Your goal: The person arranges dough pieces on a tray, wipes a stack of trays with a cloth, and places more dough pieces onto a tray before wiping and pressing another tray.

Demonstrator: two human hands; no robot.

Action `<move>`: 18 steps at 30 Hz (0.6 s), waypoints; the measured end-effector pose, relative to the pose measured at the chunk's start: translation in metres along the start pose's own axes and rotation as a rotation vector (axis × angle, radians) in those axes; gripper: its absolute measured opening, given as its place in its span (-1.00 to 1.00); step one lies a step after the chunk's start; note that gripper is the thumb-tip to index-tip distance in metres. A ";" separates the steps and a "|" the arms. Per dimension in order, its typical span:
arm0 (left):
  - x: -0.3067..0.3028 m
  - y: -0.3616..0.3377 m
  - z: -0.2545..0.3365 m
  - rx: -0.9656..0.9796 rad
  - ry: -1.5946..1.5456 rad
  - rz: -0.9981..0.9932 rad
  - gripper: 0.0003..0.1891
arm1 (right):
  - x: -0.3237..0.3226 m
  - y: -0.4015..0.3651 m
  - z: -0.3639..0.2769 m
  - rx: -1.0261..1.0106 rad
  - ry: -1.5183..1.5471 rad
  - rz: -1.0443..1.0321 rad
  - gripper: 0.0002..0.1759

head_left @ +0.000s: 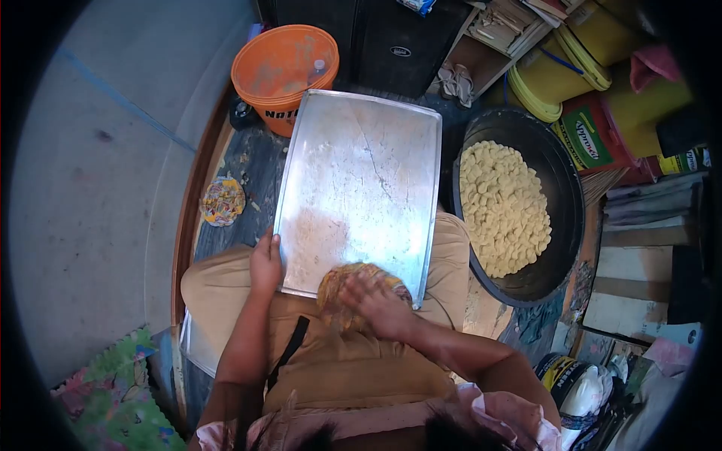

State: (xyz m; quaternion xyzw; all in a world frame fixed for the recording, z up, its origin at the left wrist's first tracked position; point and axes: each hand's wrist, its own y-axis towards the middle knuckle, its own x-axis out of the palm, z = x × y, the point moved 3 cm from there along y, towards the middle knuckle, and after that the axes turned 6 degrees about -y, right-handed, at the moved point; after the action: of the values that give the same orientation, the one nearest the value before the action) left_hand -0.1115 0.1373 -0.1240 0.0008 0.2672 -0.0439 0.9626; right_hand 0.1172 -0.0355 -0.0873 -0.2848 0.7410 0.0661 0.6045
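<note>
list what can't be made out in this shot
Head view only.
cloth: mostly under the right hand; grip or flat press unclear.
left hand: fingers hidden under the tray edge.
bucket: lettering cut off by the tray.
pieces in the basin: too small to identify.

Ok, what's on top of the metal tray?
A yellowish patterned cloth at the near edge of the tray, under the right hand; pale powdery smears elsewhere. The left hand holds its left edge. Anything beneath the cloth is covered.
</note>
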 end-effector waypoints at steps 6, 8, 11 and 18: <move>-0.002 0.001 0.012 0.031 0.162 -0.010 -0.62 | -0.084 0.083 0.211 0.447 0.037 0.425 -0.35; -0.002 0.001 0.013 0.045 0.207 -0.016 -0.62 | -0.109 0.131 0.285 0.874 -0.204 0.454 -0.21; -0.003 0.004 0.008 0.066 0.095 0.008 -0.59 | -0.109 0.211 0.262 0.852 -0.018 0.533 -0.23; -0.004 0.000 -0.009 -0.053 -0.009 -0.019 -0.43 | -0.033 0.160 -0.007 0.034 -0.140 0.369 -0.23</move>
State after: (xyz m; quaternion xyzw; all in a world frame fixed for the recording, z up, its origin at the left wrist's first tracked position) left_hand -0.1195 0.1374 -0.1299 -0.0272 0.2641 -0.0460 0.9630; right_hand 0.0343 0.1052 -0.0939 -0.1285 0.7380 0.1827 0.6368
